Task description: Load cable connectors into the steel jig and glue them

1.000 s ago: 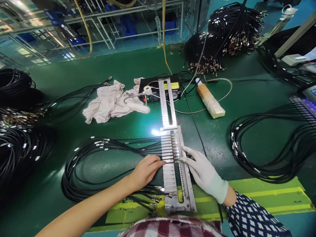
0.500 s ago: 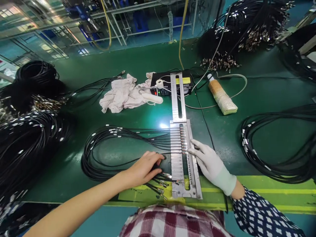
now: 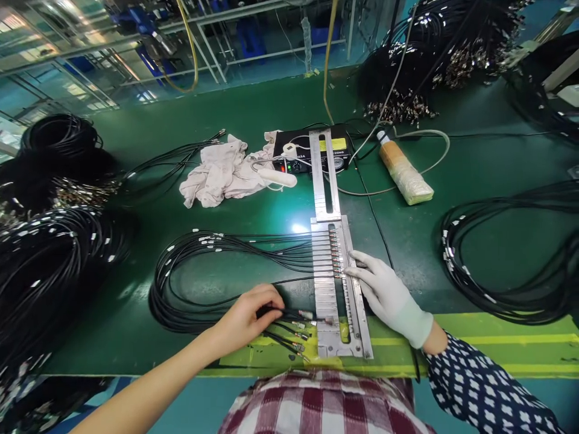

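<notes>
My bare left hand (image 3: 251, 313) is closed on black cables with metal connectors (image 3: 306, 315), its thumb and fingers round them just left of the slotted metal fixture (image 3: 324, 283). Several cables lie side by side in the fixture's upper slots, their connector ends (image 3: 335, 247) in a row along the centre gap. My right hand (image 3: 391, 295), in a white glove, rests on the fixture's right rail with fingers stretched out, the fingertips near the lowest seated connector. The cables run left into a loose coil (image 3: 158, 295) on the green table.
Behind the fixture stand a black control box (image 3: 289, 141) and a crumpled white cloth (image 3: 215, 172). A wrapped bottle (image 3: 404, 172) lies to the right. Cable bundles (image 3: 58, 259) fill the left side; another coil (image 3: 452, 265) lies at right. Yellow-green tape (image 3: 497, 346) lines the front edge.
My left hand has moved left and slightly down from the fixture's edge and closed on the loose cables. My right hand stays almost in place on the rail.
</notes>
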Tool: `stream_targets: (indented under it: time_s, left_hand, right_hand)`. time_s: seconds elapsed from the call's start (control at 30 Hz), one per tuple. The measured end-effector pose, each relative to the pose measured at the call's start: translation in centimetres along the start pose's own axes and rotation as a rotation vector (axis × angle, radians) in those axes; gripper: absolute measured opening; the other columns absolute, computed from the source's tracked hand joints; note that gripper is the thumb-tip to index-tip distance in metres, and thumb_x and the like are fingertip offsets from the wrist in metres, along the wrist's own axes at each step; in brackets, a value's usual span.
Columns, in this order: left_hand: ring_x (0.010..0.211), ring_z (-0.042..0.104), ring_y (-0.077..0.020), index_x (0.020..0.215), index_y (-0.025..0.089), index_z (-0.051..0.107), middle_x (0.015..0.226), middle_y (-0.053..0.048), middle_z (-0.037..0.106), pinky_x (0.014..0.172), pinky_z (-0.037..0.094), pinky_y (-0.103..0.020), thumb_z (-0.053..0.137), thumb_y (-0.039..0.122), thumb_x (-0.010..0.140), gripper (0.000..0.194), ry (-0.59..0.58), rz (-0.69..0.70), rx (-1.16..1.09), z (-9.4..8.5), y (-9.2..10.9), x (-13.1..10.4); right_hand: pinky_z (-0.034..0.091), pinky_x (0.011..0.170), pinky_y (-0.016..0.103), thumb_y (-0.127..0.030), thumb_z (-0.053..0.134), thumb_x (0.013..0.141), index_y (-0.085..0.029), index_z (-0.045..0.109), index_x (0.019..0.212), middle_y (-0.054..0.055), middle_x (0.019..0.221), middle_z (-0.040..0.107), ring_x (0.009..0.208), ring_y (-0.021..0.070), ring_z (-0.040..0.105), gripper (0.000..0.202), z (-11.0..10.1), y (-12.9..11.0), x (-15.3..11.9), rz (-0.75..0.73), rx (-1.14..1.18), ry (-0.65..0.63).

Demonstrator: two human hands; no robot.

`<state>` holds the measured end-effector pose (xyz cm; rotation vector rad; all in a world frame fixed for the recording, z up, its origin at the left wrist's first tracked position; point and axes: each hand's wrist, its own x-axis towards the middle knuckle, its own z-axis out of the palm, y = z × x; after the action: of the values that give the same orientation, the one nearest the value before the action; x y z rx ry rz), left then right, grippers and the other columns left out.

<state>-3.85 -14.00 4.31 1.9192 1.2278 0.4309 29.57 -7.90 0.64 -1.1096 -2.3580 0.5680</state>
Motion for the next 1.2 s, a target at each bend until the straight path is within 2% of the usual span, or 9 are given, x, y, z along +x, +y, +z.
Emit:
stream_targets:
  time_s: [0.07, 0.1, 0.2, 0.33, 0.43, 0.53, 0.67, 0.8, 1.2]
  left_hand:
    - [0.082, 0.061, -0.0143, 0.088, 0.019, 0.067, 0.085, -0.003, 0.066, 0.076, 0.048, -0.025, 0.057, 0.023, 0.094, 0.012, -0.112, 0.02, -0.028, 0.3, 0.3, 0.0]
    - [0.079, 0.061, -0.0133, 0.092, 0.019, 0.068, 0.086, -0.003, 0.067, 0.073, 0.048, -0.023, 0.055, 0.022, 0.095, 0.013, -0.124, 0.004, -0.028, 0.4, 0.4, 0.0]
    - [0.068, 0.058, -0.0114, 0.109, 0.019, 0.064, 0.089, -0.003, 0.066, 0.062, 0.045, -0.021, 0.053, 0.021, 0.095, 0.018, -0.05, -0.072, 0.076, 1.0, 0.2, 0.2]
    - [0.082, 0.058, -0.0151, 0.093, 0.019, 0.063, 0.09, -0.003, 0.061, 0.071, 0.047, -0.024, 0.055, 0.017, 0.092, 0.009, -0.058, 0.022, 0.228, 1.4, -0.2, 0.7]
    - [0.087, 0.057, -0.015, 0.093, 0.019, 0.059, 0.091, -0.004, 0.061, 0.078, 0.048, -0.026, 0.051, 0.016, 0.096, 0.01, 0.111, 0.085, 0.196, 1.5, -0.3, 1.4]
    - [0.089, 0.058, -0.014, 0.107, 0.019, 0.059, 0.095, -0.005, 0.062, 0.081, 0.049, -0.025, 0.05, 0.013, 0.097, 0.015, 0.248, 0.19, 0.167, 2.1, -0.2, 2.9]
    - [0.085, 0.057, -0.0139, 0.12, 0.02, 0.061, 0.093, -0.006, 0.061, 0.076, 0.049, -0.025, 0.045, 0.014, 0.099, 0.027, 0.209, 0.366, 0.27, 3.5, 0.3, 5.4]
    - [0.081, 0.054, -0.014, 0.119, 0.019, 0.063, 0.088, -0.005, 0.058, 0.072, 0.048, -0.025, 0.042, 0.015, 0.1, 0.029, 0.203, 0.42, 0.352, 4.5, 0.5, 6.9]
    - [0.084, 0.05, -0.015, 0.124, 0.016, 0.058, 0.093, -0.006, 0.054, 0.074, 0.048, -0.026, 0.044, 0.01, 0.097, 0.031, 0.154, 0.443, 0.356, 4.1, 0.6, 7.0]
  right_hand:
    - [0.05, 0.101, 0.05, -0.018, 0.041, 0.097, -0.025, 0.061, 0.124, 0.01, 0.146, 0.049, 0.126, 0.0277, 0.052, 0.034, 0.0, 0.0, 0.0, 0.002, 0.002, 0.003]
    - [0.05, 0.101, 0.05, -0.018, 0.042, 0.097, -0.026, 0.061, 0.124, 0.01, 0.146, 0.049, 0.127, 0.0276, 0.052, 0.034, 0.0, 0.0, 0.0, 0.004, 0.001, 0.002]
    - [0.05, 0.102, 0.05, -0.018, 0.042, 0.097, -0.026, 0.06, 0.125, 0.009, 0.146, 0.048, 0.128, 0.0276, 0.051, 0.035, 0.1, 0.0, 0.0, 0.006, -0.007, -0.001]
    - [0.049, 0.102, 0.05, -0.018, 0.042, 0.097, -0.025, 0.06, 0.126, 0.01, 0.147, 0.048, 0.128, 0.0281, 0.051, 0.034, 0.2, 0.1, -0.1, 0.004, -0.006, -0.004]
    - [0.049, 0.103, 0.051, -0.017, 0.042, 0.097, -0.024, 0.058, 0.126, 0.01, 0.147, 0.046, 0.129, 0.0282, 0.049, 0.034, 0.2, 0.1, -0.1, 0.0, -0.003, -0.006]
    - [0.048, 0.103, 0.05, -0.016, 0.042, 0.098, -0.024, 0.058, 0.126, 0.01, 0.148, 0.045, 0.129, 0.0276, 0.048, 0.034, 0.3, 0.2, -0.1, -0.008, -0.005, -0.012]
    - [0.049, 0.103, 0.051, -0.014, 0.043, 0.096, -0.024, 0.058, 0.126, 0.01, 0.146, 0.047, 0.129, 0.0276, 0.049, 0.035, 0.4, 0.2, -0.2, 0.005, -0.001, -0.007]
    - [0.05, 0.103, 0.051, -0.015, 0.044, 0.096, -0.023, 0.059, 0.126, 0.011, 0.146, 0.049, 0.129, 0.0279, 0.05, 0.035, 0.3, 0.1, -0.2, 0.006, 0.008, 0.009]
    - [0.048, 0.104, 0.051, -0.014, 0.043, 0.095, -0.022, 0.062, 0.124, 0.011, 0.146, 0.048, 0.129, 0.0279, 0.049, 0.035, 0.2, 0.3, -0.1, 0.022, 0.04, -0.021]
